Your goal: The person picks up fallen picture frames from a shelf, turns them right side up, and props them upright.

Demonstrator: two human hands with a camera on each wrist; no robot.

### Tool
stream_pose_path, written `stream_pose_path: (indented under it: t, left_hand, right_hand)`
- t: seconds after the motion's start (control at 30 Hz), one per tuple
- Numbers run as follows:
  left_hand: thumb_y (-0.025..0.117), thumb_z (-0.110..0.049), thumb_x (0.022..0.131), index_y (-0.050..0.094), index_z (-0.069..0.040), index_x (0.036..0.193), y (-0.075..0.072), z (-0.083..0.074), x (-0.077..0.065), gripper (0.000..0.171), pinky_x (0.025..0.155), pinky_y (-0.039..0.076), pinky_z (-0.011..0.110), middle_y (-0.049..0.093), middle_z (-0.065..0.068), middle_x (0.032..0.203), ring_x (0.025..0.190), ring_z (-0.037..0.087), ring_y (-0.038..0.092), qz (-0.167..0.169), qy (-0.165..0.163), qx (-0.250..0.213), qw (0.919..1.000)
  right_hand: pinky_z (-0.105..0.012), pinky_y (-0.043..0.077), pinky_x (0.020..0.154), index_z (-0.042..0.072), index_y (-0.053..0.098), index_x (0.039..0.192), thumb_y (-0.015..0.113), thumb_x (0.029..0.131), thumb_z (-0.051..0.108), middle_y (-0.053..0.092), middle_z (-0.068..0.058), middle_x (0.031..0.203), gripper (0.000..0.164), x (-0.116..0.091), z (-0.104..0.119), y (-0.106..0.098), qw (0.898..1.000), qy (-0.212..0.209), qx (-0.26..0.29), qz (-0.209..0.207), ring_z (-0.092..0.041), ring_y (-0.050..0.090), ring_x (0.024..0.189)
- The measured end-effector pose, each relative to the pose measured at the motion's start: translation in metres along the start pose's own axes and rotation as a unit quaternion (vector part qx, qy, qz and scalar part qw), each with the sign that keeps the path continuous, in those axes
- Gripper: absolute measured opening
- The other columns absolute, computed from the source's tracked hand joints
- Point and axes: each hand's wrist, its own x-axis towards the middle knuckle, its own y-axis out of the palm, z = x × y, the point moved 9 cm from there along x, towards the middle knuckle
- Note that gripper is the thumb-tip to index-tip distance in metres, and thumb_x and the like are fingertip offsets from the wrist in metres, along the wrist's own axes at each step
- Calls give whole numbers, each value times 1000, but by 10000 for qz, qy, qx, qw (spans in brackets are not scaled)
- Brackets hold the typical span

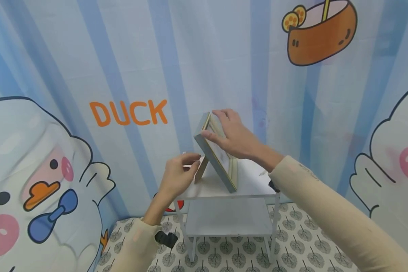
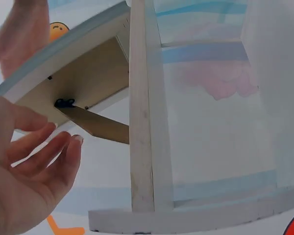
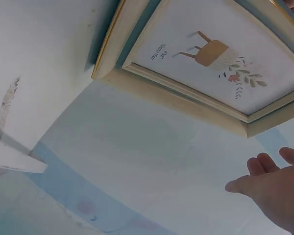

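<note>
A picture frame [image 1: 221, 158] with a pale border and greenish-grey sides stands tilted on the small white table [image 1: 251, 181]. The right wrist view shows its printed insert [image 3: 206, 58] with a vase and leaves. Behind it a brown back leg [image 2: 100, 125] is swung out from the back panel and props it. My left hand [image 1: 178, 173] hovers beside that leg, fingers loosely bent, with a gap to the leg in the left wrist view. Near the frame's upper edge is my right hand [image 1: 234, 136], thumb and fingers spread, apart from the frame in the right wrist view.
A lower shelf [image 1: 227, 217] runs beneath the tabletop. A blue striped curtain [image 1: 210, 56] with cartoon ducks hangs close behind the table. Tree-patterned cloth [image 1: 292, 241] covers the floor. A dark wrist strap piece [image 1: 166, 238] shows at the left cuff.
</note>
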Motion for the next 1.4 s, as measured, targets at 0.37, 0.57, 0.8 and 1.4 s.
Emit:
stream_pose_path:
  t: [0.37,0.57,0.8,1.4]
  left_hand:
    - [57,-17,108,75,2,116,6,-10,-10,27,80,66,38,79,17,100,90,29,77,-619,-620,-999,9911]
    - [42,-32,115,68,5,120,24,-10,-24,45,76,67,35,75,24,105,93,31,78,-702,-1103,-1989,9713]
    - [54,-50,109,69,-7,119,27,-17,-32,46,77,66,27,78,15,99,88,27,80,-1064,-1100,-1722,9731]
    - [87,-28,89,66,-7,112,34,-23,-27,38,74,64,28,78,10,90,83,19,76,-1302,-626,-1227,9819]
  right_hand:
    - [-60,35,126,0,32,161,20,114,55,43,-26,161,74,3,-73,18,9686,1580,1873,430,-43,45,150]
    - [-54,30,131,-6,34,159,16,114,52,45,-27,160,75,4,-90,38,9249,2290,2919,832,-42,43,152]
    - [-54,29,132,-5,41,156,18,115,51,46,-24,161,73,8,-81,46,9189,2305,3021,1060,-40,40,154]
    - [-49,34,130,-1,44,155,21,115,51,46,-21,162,70,11,-82,54,9259,2284,2783,1143,-35,41,155]
